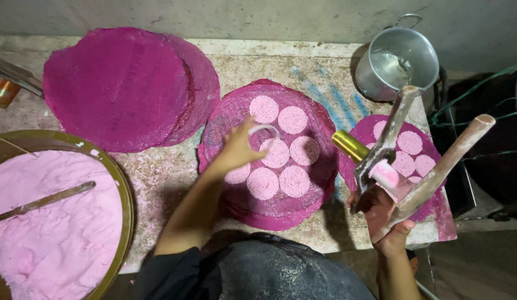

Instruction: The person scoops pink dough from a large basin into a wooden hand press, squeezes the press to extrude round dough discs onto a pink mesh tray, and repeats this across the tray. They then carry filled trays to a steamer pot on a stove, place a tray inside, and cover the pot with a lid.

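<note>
My left hand point(239, 147) reaches over a round magenta mat point(225, 119) and holds a small white ring point(264, 132) just above the pink noodle discs point(278, 178) laid on it. My right hand point(383, 214) grips a hand press point(400, 161) with two long wooden handles, a brass cylinder and pink dough showing at its head. The press hangs tilted over a second magenta mat point(439, 205) at the right, which carries more pink discs point(408, 143).
A stack of bare magenta mats point(122, 86) lies at the back left. A large brass-rimmed pan point(120, 183) of pink dough with a stick point(44, 201) in it sits at the front left. A steel pot point(403, 55) stands at the back right.
</note>
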`<move>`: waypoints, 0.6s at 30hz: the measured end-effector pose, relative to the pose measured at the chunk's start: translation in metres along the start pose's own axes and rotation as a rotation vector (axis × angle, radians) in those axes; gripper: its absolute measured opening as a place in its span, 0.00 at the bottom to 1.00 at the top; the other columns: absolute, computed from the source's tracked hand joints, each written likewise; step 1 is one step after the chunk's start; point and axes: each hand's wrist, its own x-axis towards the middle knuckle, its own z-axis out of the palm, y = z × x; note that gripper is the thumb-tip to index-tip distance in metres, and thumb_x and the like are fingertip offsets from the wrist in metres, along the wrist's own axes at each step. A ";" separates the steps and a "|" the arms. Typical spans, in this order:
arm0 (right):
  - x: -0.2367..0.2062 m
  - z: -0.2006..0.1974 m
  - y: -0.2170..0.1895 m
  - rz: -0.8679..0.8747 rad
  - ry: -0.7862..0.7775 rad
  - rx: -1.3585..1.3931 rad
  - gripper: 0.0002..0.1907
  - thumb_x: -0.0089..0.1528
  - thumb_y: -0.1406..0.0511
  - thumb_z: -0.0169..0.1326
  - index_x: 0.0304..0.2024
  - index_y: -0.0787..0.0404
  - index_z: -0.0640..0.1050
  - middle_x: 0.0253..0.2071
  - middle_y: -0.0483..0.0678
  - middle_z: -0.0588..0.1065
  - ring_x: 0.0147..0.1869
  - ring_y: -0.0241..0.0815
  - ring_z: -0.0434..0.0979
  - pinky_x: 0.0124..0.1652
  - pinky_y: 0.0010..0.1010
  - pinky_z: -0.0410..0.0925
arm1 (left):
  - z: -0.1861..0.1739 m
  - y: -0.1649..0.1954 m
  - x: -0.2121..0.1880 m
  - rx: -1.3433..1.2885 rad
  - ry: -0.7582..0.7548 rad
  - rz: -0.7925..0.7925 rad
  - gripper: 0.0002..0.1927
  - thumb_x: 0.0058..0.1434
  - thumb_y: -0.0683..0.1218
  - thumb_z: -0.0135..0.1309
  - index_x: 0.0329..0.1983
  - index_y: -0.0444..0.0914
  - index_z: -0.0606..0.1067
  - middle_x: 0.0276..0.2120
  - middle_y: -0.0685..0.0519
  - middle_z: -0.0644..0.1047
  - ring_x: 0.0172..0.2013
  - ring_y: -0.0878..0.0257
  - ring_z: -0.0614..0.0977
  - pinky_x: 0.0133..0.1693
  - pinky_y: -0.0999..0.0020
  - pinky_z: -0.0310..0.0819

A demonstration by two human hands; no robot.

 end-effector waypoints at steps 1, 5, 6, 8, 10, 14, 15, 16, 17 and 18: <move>-0.004 0.000 -0.001 0.001 0.022 0.005 0.63 0.53 0.25 0.48 0.71 0.67 0.62 0.55 0.54 0.71 0.55 0.53 0.73 0.53 0.49 0.66 | -0.010 -0.011 0.002 0.015 0.051 0.025 0.57 0.47 0.61 0.68 0.77 0.44 0.54 0.67 0.46 0.67 0.69 0.47 0.64 0.71 0.46 0.48; -0.018 0.002 -0.001 -0.011 0.044 -0.001 0.64 0.53 0.24 0.47 0.71 0.67 0.63 0.56 0.54 0.71 0.54 0.54 0.73 0.54 0.48 0.66 | -0.030 -0.071 0.010 0.083 0.294 -0.010 0.50 0.51 0.57 0.65 0.75 0.42 0.57 0.69 0.44 0.64 0.69 0.45 0.60 0.68 0.49 0.50; -0.021 0.002 0.000 -0.011 0.040 0.009 0.63 0.53 0.24 0.47 0.70 0.67 0.64 0.56 0.54 0.71 0.55 0.54 0.72 0.54 0.49 0.66 | -0.030 -0.089 0.012 0.000 0.333 -0.050 0.47 0.53 0.53 0.61 0.75 0.42 0.57 0.69 0.44 0.63 0.69 0.46 0.61 0.68 0.50 0.51; -0.025 0.003 0.002 -0.013 0.029 0.033 0.62 0.54 0.24 0.47 0.70 0.66 0.65 0.55 0.54 0.72 0.55 0.54 0.72 0.55 0.50 0.66 | -0.025 -0.122 0.016 -0.349 0.357 -0.089 0.40 0.58 0.46 0.54 0.75 0.40 0.57 0.70 0.44 0.62 0.70 0.49 0.62 0.68 0.53 0.52; -0.027 0.005 0.005 -0.017 0.040 0.071 0.61 0.54 0.25 0.48 0.70 0.64 0.64 0.56 0.54 0.71 0.56 0.55 0.72 0.57 0.52 0.66 | 0.000 -0.146 0.011 -0.897 0.316 -0.079 0.35 0.63 0.38 0.48 0.75 0.38 0.56 0.72 0.44 0.62 0.70 0.52 0.62 0.68 0.55 0.54; -0.026 0.011 0.012 -0.024 -0.010 0.136 0.59 0.56 0.26 0.50 0.70 0.63 0.65 0.53 0.55 0.71 0.58 0.56 0.72 0.59 0.55 0.65 | 0.065 -0.155 -0.038 -1.341 0.445 0.007 0.35 0.64 0.34 0.45 0.75 0.36 0.55 0.71 0.40 0.63 0.68 0.51 0.67 0.67 0.58 0.61; -0.026 0.013 0.013 -0.015 -0.020 0.147 0.59 0.55 0.26 0.50 0.70 0.63 0.65 0.54 0.55 0.71 0.58 0.56 0.72 0.59 0.54 0.65 | 0.074 -0.151 -0.053 -1.372 0.493 0.076 0.37 0.62 0.35 0.47 0.76 0.35 0.54 0.71 0.38 0.63 0.68 0.49 0.67 0.67 0.57 0.62; -0.025 0.016 0.015 -0.007 -0.028 0.160 0.59 0.55 0.26 0.50 0.69 0.63 0.65 0.56 0.55 0.71 0.58 0.56 0.72 0.58 0.54 0.65 | 0.076 -0.146 -0.066 -1.051 0.618 0.132 0.39 0.60 0.37 0.51 0.75 0.35 0.54 0.70 0.38 0.62 0.68 0.48 0.66 0.67 0.57 0.63; -0.025 0.019 0.016 0.005 -0.037 0.171 0.59 0.54 0.26 0.50 0.69 0.63 0.65 0.57 0.56 0.71 0.59 0.57 0.72 0.58 0.53 0.65 | 0.077 -0.139 -0.082 -0.725 0.725 0.177 0.42 0.58 0.39 0.56 0.75 0.35 0.54 0.69 0.37 0.60 0.68 0.48 0.65 0.68 0.56 0.64; -0.025 0.022 0.017 0.015 -0.037 0.155 0.60 0.53 0.26 0.50 0.69 0.64 0.65 0.58 0.56 0.71 0.59 0.56 0.72 0.59 0.53 0.64 | 0.074 -0.132 -0.097 -0.394 0.813 0.215 0.45 0.56 0.41 0.60 0.75 0.35 0.54 0.68 0.37 0.59 0.68 0.47 0.64 0.68 0.56 0.65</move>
